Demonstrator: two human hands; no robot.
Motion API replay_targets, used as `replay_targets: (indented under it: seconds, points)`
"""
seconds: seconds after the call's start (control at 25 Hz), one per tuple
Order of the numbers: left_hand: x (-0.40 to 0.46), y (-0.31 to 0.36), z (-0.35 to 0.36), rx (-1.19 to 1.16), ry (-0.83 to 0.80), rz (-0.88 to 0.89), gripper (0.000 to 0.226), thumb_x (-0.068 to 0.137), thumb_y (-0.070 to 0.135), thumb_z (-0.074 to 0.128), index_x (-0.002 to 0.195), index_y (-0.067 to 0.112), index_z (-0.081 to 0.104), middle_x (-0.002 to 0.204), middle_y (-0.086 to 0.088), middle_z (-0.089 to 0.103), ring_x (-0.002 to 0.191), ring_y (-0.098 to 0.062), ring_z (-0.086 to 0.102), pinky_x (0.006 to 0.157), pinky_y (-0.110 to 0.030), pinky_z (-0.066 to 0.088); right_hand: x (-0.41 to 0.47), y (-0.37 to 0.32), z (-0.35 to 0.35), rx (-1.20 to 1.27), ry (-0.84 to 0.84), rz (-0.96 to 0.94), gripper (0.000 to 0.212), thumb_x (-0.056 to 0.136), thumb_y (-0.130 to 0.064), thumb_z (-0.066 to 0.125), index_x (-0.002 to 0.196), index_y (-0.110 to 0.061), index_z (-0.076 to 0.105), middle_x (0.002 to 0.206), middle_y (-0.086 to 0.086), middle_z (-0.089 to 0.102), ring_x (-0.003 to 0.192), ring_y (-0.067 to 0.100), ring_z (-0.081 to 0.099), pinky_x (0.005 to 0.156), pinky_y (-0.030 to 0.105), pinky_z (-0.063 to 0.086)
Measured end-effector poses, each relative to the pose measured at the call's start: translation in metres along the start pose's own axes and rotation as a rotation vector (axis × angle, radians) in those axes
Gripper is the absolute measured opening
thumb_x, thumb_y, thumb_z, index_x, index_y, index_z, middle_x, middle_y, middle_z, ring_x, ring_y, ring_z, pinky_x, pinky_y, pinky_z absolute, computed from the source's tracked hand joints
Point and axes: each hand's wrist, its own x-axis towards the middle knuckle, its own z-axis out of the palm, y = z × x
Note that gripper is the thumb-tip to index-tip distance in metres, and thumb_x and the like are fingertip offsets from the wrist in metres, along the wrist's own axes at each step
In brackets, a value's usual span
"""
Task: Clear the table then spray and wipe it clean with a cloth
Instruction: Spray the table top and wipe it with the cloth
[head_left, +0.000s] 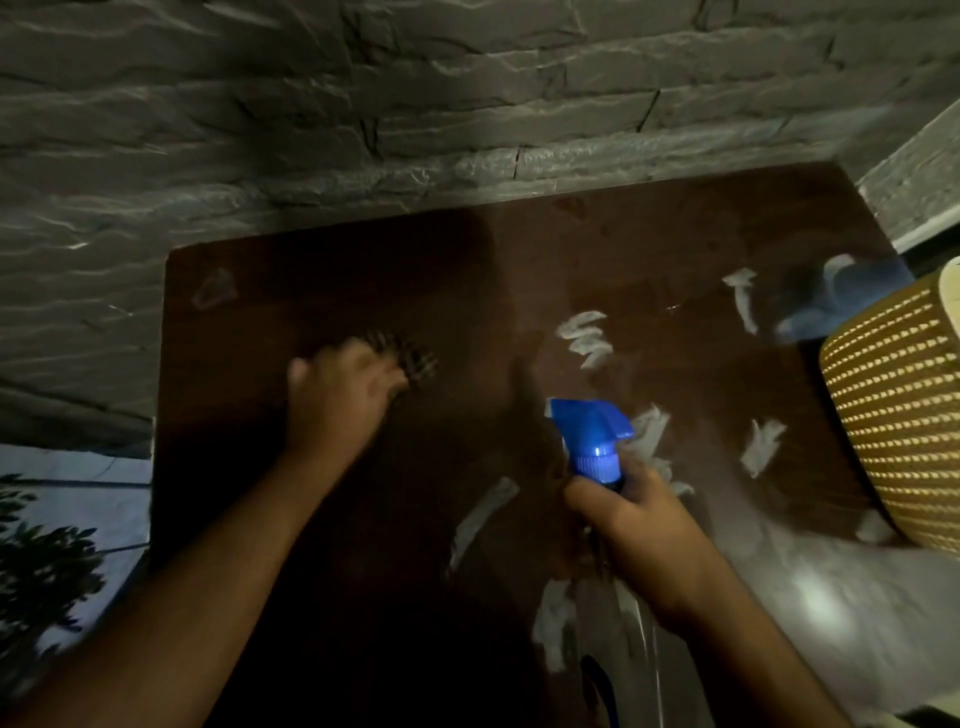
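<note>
Table (363, 270), 1 spray bottle (592, 441), 1 cloth (410, 356), 2 hands

The sprayer (592, 441) above the right hand's (634, 525) grip is bright blue, with a lighter glint on its ribbed collar. Under and around that grip the table (363, 519) is dark glossy brown, marked with pale whitish streaks (584, 338) ahead of it and to both sides. Just beyond the left hand's (337, 400) grip shows a cloth (410, 356) in a dark-and-light check, blurred. Far right of the right grip a basket (898, 421) is tan with rows of small pale yellow dots. Beside it lies something blue (852, 296), blurred. The wall (363, 104) beyond is grey, rough stone pattern.
</note>
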Motion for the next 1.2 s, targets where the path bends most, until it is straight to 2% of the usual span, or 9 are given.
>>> replay_targets:
  seconds: [0.08,0.16,0.32,0.52,0.72,0.8,0.96,1.04,1.2]
  points:
    - [0.058,-0.007,0.004,0.008,0.069,-0.196,0.031,0.096,0.039,0.047,0.114,0.024,0.066,0.117,-0.008,0.060,0.104,-0.033,0.055,0.087,-0.043,0.033,-0.005,0.011,-0.002,-0.038,0.003,0.020,0.029,0.066,-0.025,0.062,0.085,-0.003,0.060,0.065,0.016,0.063,0.058,0.034,0.062,0.061,0.057,0.058]
    - [0.087,0.020,0.012,0.007,0.053,-0.206,0.032,0.096,0.041,0.046,0.115,0.024,0.065,0.117,-0.009,0.059,0.105,-0.033,0.054,0.088,-0.042,0.033,-0.012,0.018,-0.003,-0.074,0.003,0.020,0.019,0.067,-0.027,0.063,0.080,-0.013,0.061,0.064,0.009,0.063,0.059,0.030,0.063,0.065,0.062,0.057]
    - [0.042,0.065,0.030,-0.009,0.048,-0.040,0.030,0.094,0.041,0.050,0.112,0.023,0.067,0.110,-0.005,0.060,0.099,-0.029,0.056,0.081,-0.040,0.034,-0.031,0.027,-0.003,-0.136,-0.053,0.039,0.012,0.070,-0.029,0.065,0.078,-0.021,0.061,0.060,0.005,0.065,0.057,0.027,0.065,0.068,0.057,0.058]
    - [0.022,0.073,0.023,-0.042,0.032,-0.094,0.033,0.095,0.041,0.051,0.118,0.023,0.066,0.113,-0.004,0.061,0.102,-0.028,0.055,0.083,-0.040,0.033,-0.046,0.035,-0.006,-0.215,-0.153,0.067,0.013,0.084,-0.020,0.068,0.093,-0.019,0.059,0.063,0.005,0.067,0.057,0.024,0.066,0.067,0.048,0.058]
    - [-0.105,0.108,0.014,-0.148,-0.112,0.137,0.032,0.089,0.042,0.053,0.111,0.025,0.069,0.097,0.000,0.061,0.086,-0.027,0.059,0.077,-0.040,0.037,-0.051,0.034,-0.024,-0.219,-0.105,-0.001,0.023,0.074,-0.031,0.069,0.088,-0.014,0.062,0.063,0.003,0.065,0.058,0.024,0.064,0.065,0.048,0.056]
    - [-0.159,0.091,0.007,-0.112,-0.125,0.180,0.033,0.088,0.044,0.050,0.108,0.028,0.070,0.096,0.003,0.062,0.081,-0.024,0.060,0.073,-0.038,0.037,-0.052,0.034,-0.032,-0.199,-0.099,-0.021,0.019,0.078,-0.022,0.068,0.087,-0.008,0.060,0.059,0.001,0.061,0.052,0.019,0.060,0.058,0.041,0.051]
    - [-0.086,0.041,0.006,0.046,0.069,-0.165,0.031,0.093,0.044,0.046,0.109,0.028,0.067,0.103,-0.002,0.063,0.089,-0.029,0.059,0.078,-0.041,0.037,-0.057,0.037,-0.040,-0.169,-0.162,-0.009,0.013,0.084,-0.012,0.064,0.093,-0.005,0.058,0.062,0.006,0.061,0.052,0.021,0.060,0.055,0.035,0.051]
    - [-0.039,0.069,0.011,0.051,0.028,-0.216,0.029,0.094,0.043,0.048,0.112,0.029,0.066,0.110,-0.001,0.061,0.098,-0.028,0.056,0.082,-0.040,0.034,-0.060,0.039,-0.039,-0.161,-0.163,-0.015,0.013,0.084,-0.012,0.064,0.093,-0.004,0.058,0.064,0.009,0.061,0.054,0.024,0.060,0.057,0.038,0.052]
    - [-0.108,0.119,0.025,-0.026,-0.041,0.054,0.030,0.090,0.042,0.053,0.111,0.028,0.068,0.100,0.002,0.061,0.089,-0.024,0.057,0.077,-0.038,0.036,-0.064,0.039,-0.044,-0.113,-0.171,-0.007,0.012,0.086,-0.012,0.065,0.093,-0.005,0.059,0.066,0.011,0.063,0.056,0.028,0.062,0.061,0.045,0.055]
